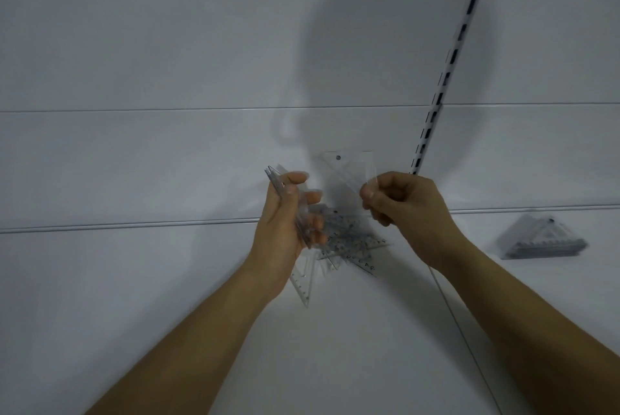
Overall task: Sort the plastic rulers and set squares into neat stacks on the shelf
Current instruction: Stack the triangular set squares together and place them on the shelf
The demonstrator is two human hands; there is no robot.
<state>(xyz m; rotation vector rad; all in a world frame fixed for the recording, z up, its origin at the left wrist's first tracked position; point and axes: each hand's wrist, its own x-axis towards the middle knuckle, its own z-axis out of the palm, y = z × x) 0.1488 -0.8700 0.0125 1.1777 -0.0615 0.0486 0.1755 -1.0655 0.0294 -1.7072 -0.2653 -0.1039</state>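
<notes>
My left hand (288,213) grips a bundle of clear plastic set squares (303,280), held on edge above the white shelf (167,280); their tips stick out above and below my fingers. My right hand (399,203) pinches the lower edge of a clear plastic sleeve with a set square inside (349,176), holding it upright with its hang hole at the top. Between and below my hands, a loose pile of clear rulers and set squares (355,243) lies on the shelf.
A neat stack of set squares (543,240) lies on the shelf at the right. A slotted upright rail (446,76) runs up the white back panel. A thin seam (463,330) divides the shelf on the right.
</notes>
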